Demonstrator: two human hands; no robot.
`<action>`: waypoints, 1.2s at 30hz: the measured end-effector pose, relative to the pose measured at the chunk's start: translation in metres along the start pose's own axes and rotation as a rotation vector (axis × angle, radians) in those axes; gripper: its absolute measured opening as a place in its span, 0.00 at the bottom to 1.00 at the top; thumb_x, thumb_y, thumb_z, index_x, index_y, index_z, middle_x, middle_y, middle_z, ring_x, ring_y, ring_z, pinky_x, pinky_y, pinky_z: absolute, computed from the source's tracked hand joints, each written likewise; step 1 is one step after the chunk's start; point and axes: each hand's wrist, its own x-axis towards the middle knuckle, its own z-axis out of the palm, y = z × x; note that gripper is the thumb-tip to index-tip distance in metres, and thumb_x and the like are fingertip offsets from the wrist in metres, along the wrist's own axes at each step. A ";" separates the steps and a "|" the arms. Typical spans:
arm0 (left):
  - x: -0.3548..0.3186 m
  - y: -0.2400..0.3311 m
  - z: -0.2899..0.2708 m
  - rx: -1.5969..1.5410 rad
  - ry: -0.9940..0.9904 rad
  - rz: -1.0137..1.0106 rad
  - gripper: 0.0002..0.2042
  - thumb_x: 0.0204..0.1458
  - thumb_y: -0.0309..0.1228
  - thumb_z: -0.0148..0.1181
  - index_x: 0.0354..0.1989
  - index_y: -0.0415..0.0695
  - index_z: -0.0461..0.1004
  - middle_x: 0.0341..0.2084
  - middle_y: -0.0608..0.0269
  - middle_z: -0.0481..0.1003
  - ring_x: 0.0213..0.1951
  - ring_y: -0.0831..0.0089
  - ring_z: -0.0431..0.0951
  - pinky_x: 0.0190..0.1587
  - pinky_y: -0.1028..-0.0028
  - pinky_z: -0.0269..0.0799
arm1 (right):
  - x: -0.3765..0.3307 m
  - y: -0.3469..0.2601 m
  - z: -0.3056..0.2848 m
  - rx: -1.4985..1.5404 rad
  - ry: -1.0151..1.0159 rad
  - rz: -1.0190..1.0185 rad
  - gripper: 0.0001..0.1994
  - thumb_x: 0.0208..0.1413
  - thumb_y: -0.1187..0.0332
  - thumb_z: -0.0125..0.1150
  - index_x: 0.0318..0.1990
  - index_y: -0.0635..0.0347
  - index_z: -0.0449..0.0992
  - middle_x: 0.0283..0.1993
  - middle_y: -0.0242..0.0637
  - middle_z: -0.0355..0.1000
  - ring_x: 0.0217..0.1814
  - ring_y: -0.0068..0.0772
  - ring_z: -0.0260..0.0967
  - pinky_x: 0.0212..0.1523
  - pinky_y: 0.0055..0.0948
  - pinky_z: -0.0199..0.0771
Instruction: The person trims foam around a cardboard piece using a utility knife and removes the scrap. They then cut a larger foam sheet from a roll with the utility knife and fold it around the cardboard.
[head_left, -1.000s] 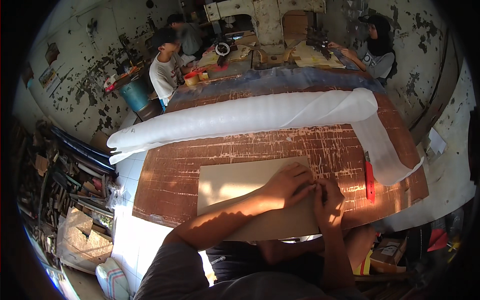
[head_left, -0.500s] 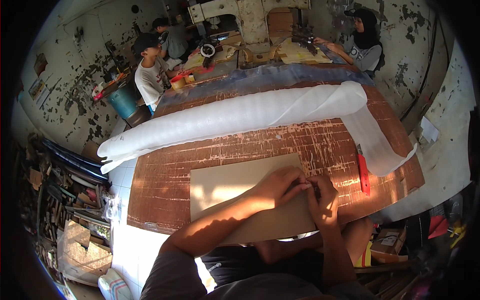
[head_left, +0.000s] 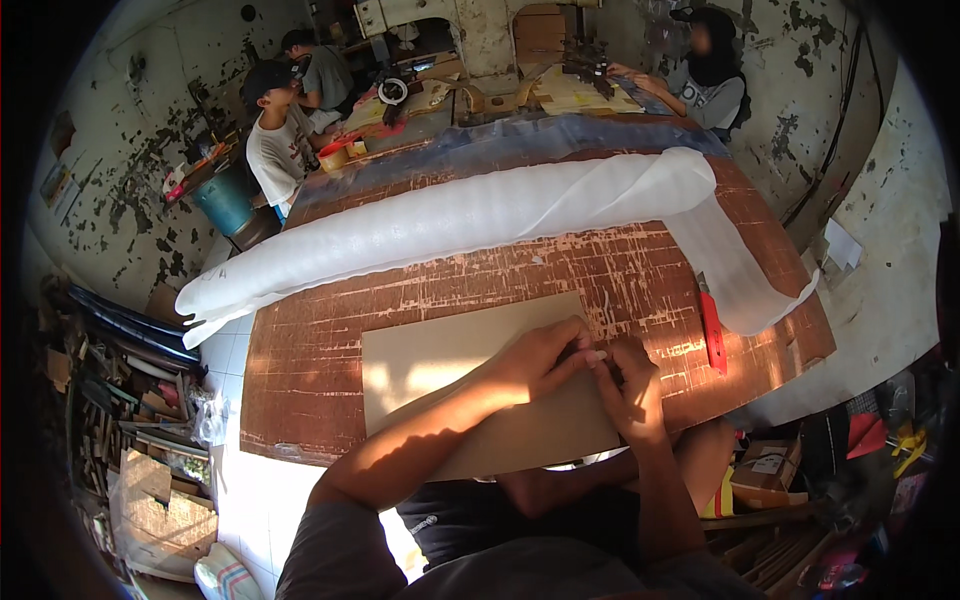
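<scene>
My left hand and my right hand meet over the right edge of a brown cardboard sheet. The fingertips of both are pinched together, and whatever small thing lies between them is too tiny to make out. The sheet lies flat at the near side of a worn red-brown table, with my left forearm across it. To the right of my right hand, apart from it, a red utility knife rests on the tabletop.
Across the table beyond the sheet stretches a long roll of white foam sheeting, its loose end hanging toward the right edge. Clear plastic film covers the far edge. Several people work behind it near a large machine. Scrap fills the left floor.
The whole view has shifted slightly, so everything sits a little further left and up. My hands stay pinched together, with the fingers turned a little. The sheet and knife lie as before.
</scene>
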 end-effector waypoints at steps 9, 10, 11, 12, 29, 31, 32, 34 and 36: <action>0.004 0.001 -0.001 0.011 -0.029 -0.012 0.19 0.75 0.44 0.65 0.36 0.42 0.73 0.23 0.54 0.73 0.25 0.60 0.73 0.32 0.59 0.69 | -0.001 0.001 -0.002 -0.059 -0.071 -0.075 0.08 0.68 0.71 0.72 0.49 0.63 0.83 0.38 0.48 0.81 0.35 0.48 0.82 0.37 0.42 0.81; 0.004 0.000 -0.001 0.020 -0.037 -0.018 0.20 0.74 0.45 0.65 0.36 0.42 0.73 0.23 0.53 0.73 0.25 0.59 0.73 0.32 0.59 0.69 | -0.001 0.001 -0.002 -0.078 -0.070 -0.094 0.07 0.68 0.71 0.71 0.49 0.63 0.83 0.39 0.48 0.81 0.35 0.48 0.82 0.37 0.42 0.81; 0.004 0.000 -0.001 0.014 -0.033 -0.010 0.20 0.74 0.45 0.64 0.36 0.42 0.73 0.23 0.53 0.73 0.25 0.59 0.74 0.32 0.59 0.69 | -0.001 0.001 -0.002 -0.077 -0.070 -0.097 0.07 0.67 0.71 0.71 0.49 0.62 0.83 0.39 0.48 0.81 0.35 0.49 0.82 0.37 0.42 0.81; 0.004 0.000 -0.001 0.014 -0.034 -0.011 0.20 0.74 0.45 0.64 0.35 0.42 0.73 0.23 0.53 0.74 0.26 0.58 0.74 0.32 0.59 0.70 | -0.001 0.001 -0.002 -0.076 -0.070 -0.099 0.07 0.67 0.71 0.71 0.49 0.62 0.83 0.39 0.48 0.82 0.35 0.49 0.82 0.37 0.42 0.81; 0.003 -0.002 0.002 0.089 -0.076 0.049 0.20 0.76 0.47 0.59 0.39 0.40 0.75 0.31 0.44 0.79 0.35 0.40 0.82 0.40 0.52 0.76 | -0.005 0.003 -0.004 -0.089 -0.107 -0.065 0.08 0.68 0.76 0.70 0.52 0.63 0.86 0.41 0.42 0.83 0.36 0.34 0.81 0.37 0.33 0.81; 0.004 -0.003 0.002 0.105 -0.092 0.053 0.21 0.77 0.47 0.57 0.40 0.40 0.76 0.33 0.42 0.80 0.37 0.38 0.82 0.42 0.50 0.76 | -0.004 0.003 -0.003 -0.097 -0.102 -0.075 0.08 0.67 0.76 0.71 0.52 0.63 0.86 0.40 0.42 0.83 0.35 0.33 0.81 0.37 0.33 0.81; 0.004 -0.004 0.002 0.101 -0.093 0.055 0.21 0.77 0.47 0.57 0.41 0.40 0.76 0.33 0.42 0.80 0.38 0.38 0.82 0.42 0.50 0.76 | -0.004 0.003 -0.003 -0.095 -0.100 -0.078 0.08 0.67 0.76 0.71 0.51 0.63 0.86 0.40 0.42 0.83 0.34 0.33 0.81 0.36 0.33 0.81; 0.004 -0.004 0.002 0.094 -0.091 0.066 0.21 0.77 0.47 0.56 0.41 0.40 0.76 0.34 0.41 0.80 0.39 0.37 0.82 0.43 0.49 0.76 | -0.005 0.002 -0.002 -0.085 -0.094 -0.083 0.07 0.67 0.76 0.71 0.50 0.63 0.86 0.39 0.42 0.82 0.33 0.34 0.81 0.36 0.33 0.80; 0.003 -0.005 0.002 0.100 -0.101 0.056 0.21 0.78 0.47 0.56 0.42 0.40 0.77 0.34 0.41 0.80 0.39 0.36 0.82 0.44 0.49 0.76 | -0.005 0.002 -0.002 -0.050 -0.092 -0.071 0.07 0.67 0.75 0.71 0.49 0.63 0.86 0.38 0.42 0.82 0.33 0.34 0.80 0.35 0.33 0.80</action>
